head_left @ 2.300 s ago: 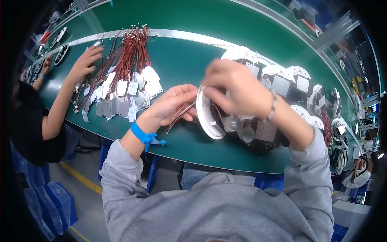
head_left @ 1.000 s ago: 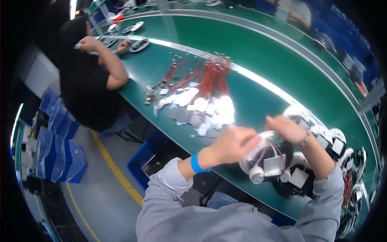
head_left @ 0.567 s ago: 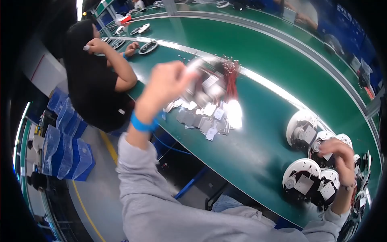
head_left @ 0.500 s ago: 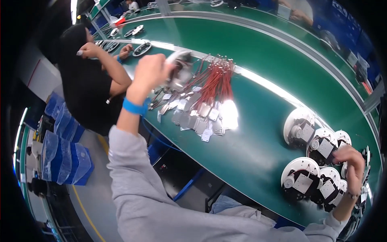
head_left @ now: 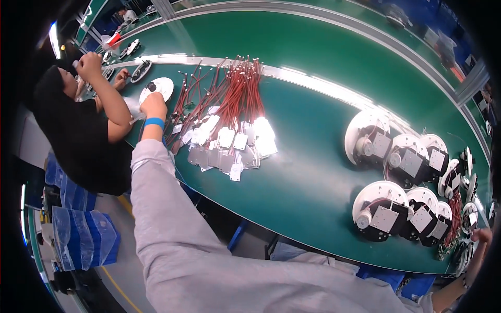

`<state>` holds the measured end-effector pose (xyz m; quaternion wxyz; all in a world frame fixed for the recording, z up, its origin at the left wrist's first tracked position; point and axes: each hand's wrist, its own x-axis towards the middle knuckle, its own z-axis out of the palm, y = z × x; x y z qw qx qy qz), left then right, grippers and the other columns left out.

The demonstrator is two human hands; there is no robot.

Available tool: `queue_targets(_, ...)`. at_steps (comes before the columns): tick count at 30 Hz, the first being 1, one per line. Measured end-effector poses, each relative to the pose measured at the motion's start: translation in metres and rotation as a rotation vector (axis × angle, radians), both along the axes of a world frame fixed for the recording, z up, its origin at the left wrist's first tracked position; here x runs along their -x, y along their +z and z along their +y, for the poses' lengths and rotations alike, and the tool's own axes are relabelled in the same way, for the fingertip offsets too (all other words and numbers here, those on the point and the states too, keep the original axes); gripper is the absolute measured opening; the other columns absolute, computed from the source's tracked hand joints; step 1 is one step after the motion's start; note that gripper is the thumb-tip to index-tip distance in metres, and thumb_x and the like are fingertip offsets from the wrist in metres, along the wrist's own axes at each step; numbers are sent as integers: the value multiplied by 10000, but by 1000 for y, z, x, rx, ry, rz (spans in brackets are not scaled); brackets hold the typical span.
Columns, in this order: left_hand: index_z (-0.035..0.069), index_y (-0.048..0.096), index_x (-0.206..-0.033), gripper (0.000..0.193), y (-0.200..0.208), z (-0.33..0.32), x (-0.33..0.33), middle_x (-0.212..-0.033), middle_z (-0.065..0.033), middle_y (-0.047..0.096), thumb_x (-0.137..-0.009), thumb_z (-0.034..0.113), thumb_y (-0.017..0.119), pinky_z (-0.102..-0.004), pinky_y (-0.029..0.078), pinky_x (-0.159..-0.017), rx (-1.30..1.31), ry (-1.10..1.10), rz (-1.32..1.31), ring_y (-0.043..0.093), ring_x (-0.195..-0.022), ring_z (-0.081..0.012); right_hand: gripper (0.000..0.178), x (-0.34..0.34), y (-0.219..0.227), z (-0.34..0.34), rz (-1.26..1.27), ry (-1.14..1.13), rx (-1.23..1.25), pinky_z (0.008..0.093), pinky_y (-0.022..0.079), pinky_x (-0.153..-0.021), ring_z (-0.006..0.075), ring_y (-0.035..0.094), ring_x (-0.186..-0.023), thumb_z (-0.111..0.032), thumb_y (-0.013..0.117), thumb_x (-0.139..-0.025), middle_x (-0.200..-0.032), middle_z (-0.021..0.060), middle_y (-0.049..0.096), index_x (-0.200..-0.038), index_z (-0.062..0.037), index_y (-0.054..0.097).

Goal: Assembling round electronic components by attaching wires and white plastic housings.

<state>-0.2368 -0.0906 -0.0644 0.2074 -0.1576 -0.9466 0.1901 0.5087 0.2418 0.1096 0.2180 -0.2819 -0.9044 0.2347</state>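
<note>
My left hand point(head_left: 154, 106), with a blue band at its wrist, is closed on a round white disc unit point(head_left: 162, 87) with a black part on its face. It is stretched toward the far left of the green table, close to a co-worker's arm. Far to the right, my right hand point(head_left: 484, 236) is bent beside upright disc units point(head_left: 462, 256) near the picture's rim; its fingers are too small and dark to read. Between my hands lies a pile of flat silvery plates point(head_left: 225, 140) with red wire bundles point(head_left: 243, 78) fanning away from me.
Several white disc units with black bases point(head_left: 383, 211) stand in rows on the right of the table point(head_left: 308, 172). A co-worker in black point(head_left: 86, 130) sits at the left, near more discs point(head_left: 141, 71). Blue bins point(head_left: 86, 237) stand on the floor at the left.
My left hand has carried the disc unit farther left, toward the co-worker. My right hand has moved off the front disc units to the right rim. The view has shifted.
</note>
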Motion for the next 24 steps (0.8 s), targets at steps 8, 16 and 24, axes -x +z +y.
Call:
queue_targets(8, -4, 575, -725, 307, 23, 96, -118, -756, -200, 577, -691, 299, 608, -429, 431, -677, -181, -561, -521, 546, -758, -365, 291, 53, -18, -8, 129, 169, 22, 275, 379, -595, 163, 469, -620, -243, 445, -811, -822, 133, 522, -858, 37, 506)
queue_targets(16, 6, 569, -674, 177, 17, 73, -91, -610, -138, 573, -710, 178, 591, -337, 438, -549, -457, -642, -340, 565, -580, -275, 290, 73, -7, -20, 112, 312, 108, 334, 402, -649, 188, 483, -609, -252, 446, -807, -699, 102, 504, -824, 29, 514)
queue_targets(24, -17, 543, -748, 215, 69, 42, -72, -635, -71, 608, -792, 194, 532, -214, 440, -494, -1103, -594, -303, 587, -552, -117, 217, 4, -29, 2, 201, 122, 49, 282, 380, -666, 153, 452, -654, -178, 394, -855, -773, 100, 514, -882, 7, 503)
